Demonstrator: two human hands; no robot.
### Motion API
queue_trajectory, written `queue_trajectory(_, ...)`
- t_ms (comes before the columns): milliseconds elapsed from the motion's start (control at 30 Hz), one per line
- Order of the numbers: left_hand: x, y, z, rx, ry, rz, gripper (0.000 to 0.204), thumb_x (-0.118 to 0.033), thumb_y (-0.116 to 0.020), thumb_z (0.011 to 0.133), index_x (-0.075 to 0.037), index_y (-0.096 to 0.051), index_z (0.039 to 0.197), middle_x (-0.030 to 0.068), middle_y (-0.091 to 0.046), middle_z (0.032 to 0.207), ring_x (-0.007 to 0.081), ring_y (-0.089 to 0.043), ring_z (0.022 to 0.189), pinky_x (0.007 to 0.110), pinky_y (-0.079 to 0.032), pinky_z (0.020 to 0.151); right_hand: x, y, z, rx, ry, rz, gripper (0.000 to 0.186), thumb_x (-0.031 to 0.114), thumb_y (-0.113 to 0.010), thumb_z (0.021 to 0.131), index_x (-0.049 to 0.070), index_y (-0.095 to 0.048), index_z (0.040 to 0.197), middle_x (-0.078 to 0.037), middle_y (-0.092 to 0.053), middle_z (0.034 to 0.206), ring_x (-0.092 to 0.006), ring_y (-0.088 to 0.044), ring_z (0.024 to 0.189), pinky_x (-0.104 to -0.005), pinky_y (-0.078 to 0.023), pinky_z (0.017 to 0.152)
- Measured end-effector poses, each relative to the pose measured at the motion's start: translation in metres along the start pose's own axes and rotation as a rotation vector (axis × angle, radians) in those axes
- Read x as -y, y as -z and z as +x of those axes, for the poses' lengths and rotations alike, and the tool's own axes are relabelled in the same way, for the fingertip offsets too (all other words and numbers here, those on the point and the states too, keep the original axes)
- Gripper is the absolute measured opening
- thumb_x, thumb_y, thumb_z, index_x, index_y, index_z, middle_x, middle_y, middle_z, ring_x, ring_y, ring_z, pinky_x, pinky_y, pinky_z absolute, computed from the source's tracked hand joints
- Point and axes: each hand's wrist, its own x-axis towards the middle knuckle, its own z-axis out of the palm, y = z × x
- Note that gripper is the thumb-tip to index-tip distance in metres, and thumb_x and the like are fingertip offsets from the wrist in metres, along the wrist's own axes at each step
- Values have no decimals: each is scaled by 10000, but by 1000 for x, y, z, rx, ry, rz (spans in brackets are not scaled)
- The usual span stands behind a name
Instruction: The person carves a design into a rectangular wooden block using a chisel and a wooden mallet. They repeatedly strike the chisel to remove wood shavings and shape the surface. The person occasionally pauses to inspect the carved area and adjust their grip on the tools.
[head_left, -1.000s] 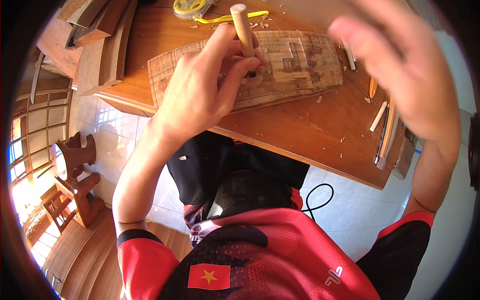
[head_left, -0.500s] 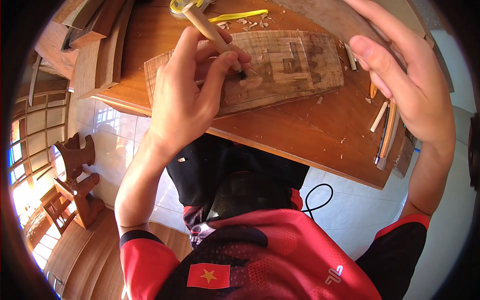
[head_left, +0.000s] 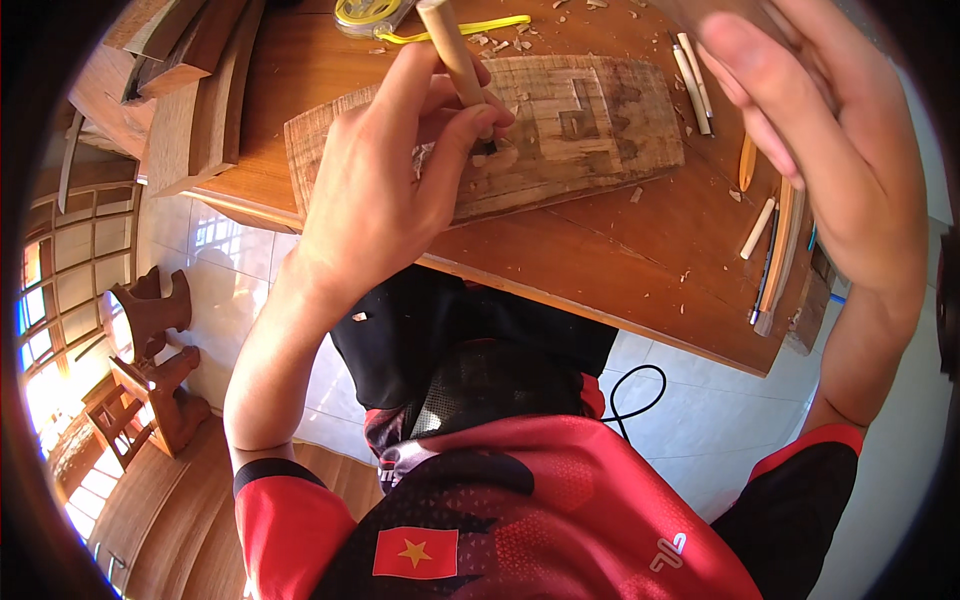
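My left hand [head_left: 395, 170] grips a wooden-handled chisel [head_left: 452, 55], its tip pressed on a carved wooden plank [head_left: 590, 120] lying on the brown table [head_left: 600, 260]. The plank has a recessed angular pattern cut into its right half. My right hand [head_left: 810, 130] is raised above the table's right side, fingers spread and palm turned inward, holding nothing. It hovers over several loose carving tools [head_left: 775, 240].
A yellow tape measure [head_left: 375, 15] lies at the table's far edge. Wooden boards [head_left: 190, 90] are stacked at the far left. Wood chips litter the tabletop. A black cable [head_left: 640, 395] lies on the white tiled floor, and carved wooden stands [head_left: 150, 350] sit to the left.
My left hand has tilted the chisel and set its tip back onto the plank. My right hand has swung in the air above the table's right side.
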Motion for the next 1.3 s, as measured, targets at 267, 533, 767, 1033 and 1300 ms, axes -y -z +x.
queue_trajectory(267,-5,-3,1,-33,55,68,157,-55,-572,1049,38,-556,1174,115,-788,976,185,-771,944,301,-586,815,9,0,21,100,48,-17,428,275,-693,996,-46,-567,1250,-102,-654,877,-168,-611,724,-336,-499,635)
queue_trajectory(533,-10,-6,11,-16,218,-185,143,-58,-567,1054,46,-555,1151,115,-778,980,154,-741,938,292,-569,838,9,-12,20,87,1,51,428,277,-702,991,-46,-569,1238,-100,-647,865,-166,-605,715,-337,-495,623)
queue_trajectory(767,-1,-7,1,-125,217,-225,141,-56,-537,1073,53,-537,1162,152,-757,1029,175,-732,978,309,-578,885,12,-90,18,-185,-99,179,453,232,-740,956,-26,-556,1279,-127,-672,945,-183,-659,770,-323,-529,695)
queue_trajectory(1033,7,4,-12,-209,158,-475,179,-47,-496,1093,47,-487,1245,212,-734,1117,241,-729,1054,364,-572,972,-19,-120,18,-269,-89,411,464,105,-722,870,-27,-579,1292,-258,-705,972,-375,-719,894,-432,-541,800)
queue_trajectory(1300,-7,-11,4,19,203,-434,244,-65,-545,1077,43,-499,1290,171,-755,1128,196,-726,1078,321,-570,922,-37,-104,-13,-231,-234,659,435,168,-775,923,-18,-594,1272,-48,-677,931,-86,-574,730,-271,-456,650)
